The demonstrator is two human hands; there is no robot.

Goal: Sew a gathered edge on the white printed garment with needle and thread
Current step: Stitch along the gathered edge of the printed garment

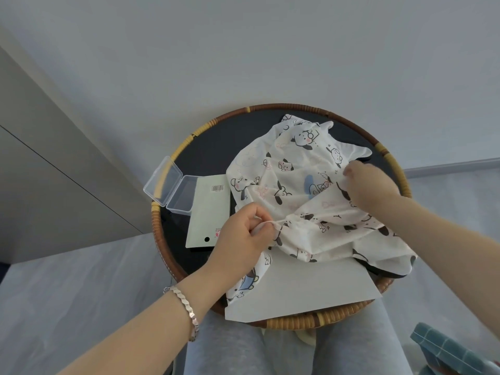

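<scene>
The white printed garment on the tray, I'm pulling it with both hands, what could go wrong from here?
The left hand pinches a bunched edge of the garment while the right hand grips it farther along; a hard pull might tear the cloth or pop stitches. The open clear box overhangs the rim of the tray, so dragged fabric could knock it off.

- Soft, even daylight, fairly bright; shadows are faint and lie mostly in the folds of the garment (303, 185)
- Wide-angle distortion bends straight lines and stretches the lower corners
- Detail is slightly soft throughout; mild glare on the clear box (180, 196)
</scene>
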